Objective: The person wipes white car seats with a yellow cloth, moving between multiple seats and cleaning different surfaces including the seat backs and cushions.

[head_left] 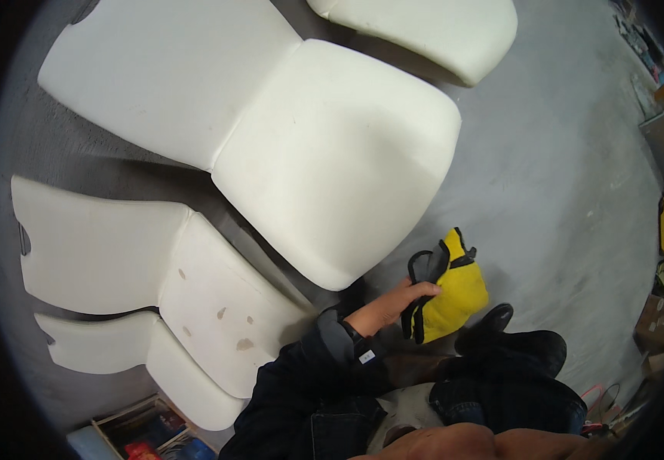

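Observation:
My left hand (404, 303) reaches in from the left and holds a soft yellow fabric article with black trim (459, 290). The thumb presses on its near side, and a black loop stands up beside the hand. What the article is exactly, I cannot tell. At the bottom edge a blurred patch of bare skin (458, 441) lies very close to the camera; it may be my right hand, whose fingers cannot be made out. Left of the yellow article stands a large white padded chair (343, 155), its seat towards me.
Two more white chairs stand at left, a nearer one (176, 264) with a stained seat and a smaller-looking one (188, 379). Another white seat (429, 29) is at the top. A divided box (142, 422) sits lower left; cardboard boxes (657, 322) line the right edge.

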